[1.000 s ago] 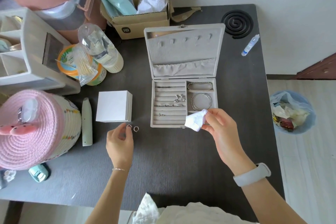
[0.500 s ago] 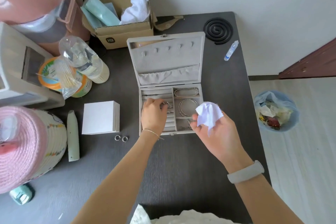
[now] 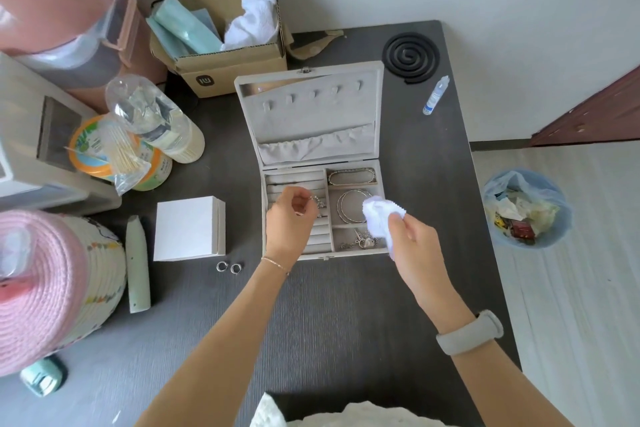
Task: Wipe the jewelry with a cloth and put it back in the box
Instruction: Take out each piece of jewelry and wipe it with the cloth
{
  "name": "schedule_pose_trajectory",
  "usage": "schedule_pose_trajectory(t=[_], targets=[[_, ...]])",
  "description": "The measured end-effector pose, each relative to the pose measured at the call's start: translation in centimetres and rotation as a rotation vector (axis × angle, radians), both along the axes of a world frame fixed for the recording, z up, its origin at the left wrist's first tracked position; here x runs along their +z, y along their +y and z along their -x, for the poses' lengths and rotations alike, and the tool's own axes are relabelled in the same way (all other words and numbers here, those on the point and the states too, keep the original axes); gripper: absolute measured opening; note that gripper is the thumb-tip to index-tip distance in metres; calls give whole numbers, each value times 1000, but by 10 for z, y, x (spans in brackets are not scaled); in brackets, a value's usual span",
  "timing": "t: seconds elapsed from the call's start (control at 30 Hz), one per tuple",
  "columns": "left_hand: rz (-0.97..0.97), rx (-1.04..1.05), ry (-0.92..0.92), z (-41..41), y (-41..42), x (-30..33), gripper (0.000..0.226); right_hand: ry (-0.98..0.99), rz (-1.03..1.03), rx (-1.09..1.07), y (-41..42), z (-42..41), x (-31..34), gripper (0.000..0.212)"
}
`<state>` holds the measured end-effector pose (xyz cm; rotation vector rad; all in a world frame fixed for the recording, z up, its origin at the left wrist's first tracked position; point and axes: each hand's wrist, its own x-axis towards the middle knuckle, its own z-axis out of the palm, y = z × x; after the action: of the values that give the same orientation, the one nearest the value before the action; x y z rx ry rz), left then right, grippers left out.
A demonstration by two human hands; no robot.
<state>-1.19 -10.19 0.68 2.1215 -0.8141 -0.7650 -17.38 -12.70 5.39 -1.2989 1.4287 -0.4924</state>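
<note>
Right grip [image 3: 414,246] pinches white cloth [image 3: 379,215], bunched, over jewelry box's [image 3: 377,163] right compartments; left hand [image 3: 289,218] fingers curled over ring-roll section, pinching a small silver piece [image 3: 317,199], can't tell which kind; two small rings [image 3: 228,267] on table [image 3: 311,322] just left of box front, w/ white square box [image 3: 188,228] beyond them; lid stands open at back; bangles [image 3: 349,206] in mid compartment.

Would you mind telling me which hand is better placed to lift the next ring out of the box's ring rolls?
Left. The left hand is over the ring rolls, fingers curled at a small ring. The right hand holds the cloth.
</note>
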Motion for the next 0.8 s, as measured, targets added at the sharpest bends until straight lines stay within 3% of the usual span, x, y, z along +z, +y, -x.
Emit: schedule_pose_trajectory(t=[0.1,0.17,0.23,0.37,0.43,0.5,0.67,0.8], targets=[[126,97,357,10,9,25,14,67,233,80,2,1,-3,28],[191,111,556,18,17,40,19,21,122,13,-1,-3,-2,30],[210,52,626,27,24,53,24,-94,-67,-24,-2,-9,4,41],[194,-103,435,35,32,65,29,-344,-200,122,2,-13,14,41],[176,-104,335,34,35,67,24,-437,-342,63,2,-12,14,47],[166,-72,287,33,37,68,16,-487,-426,-20,1,-10,12,37],[168,-33,243,32,41,73,21,-548,-438,86,6,-9,15,22],[176,-57,229,32,43,76,23,-460,-324,163,10,-9,22,15]])
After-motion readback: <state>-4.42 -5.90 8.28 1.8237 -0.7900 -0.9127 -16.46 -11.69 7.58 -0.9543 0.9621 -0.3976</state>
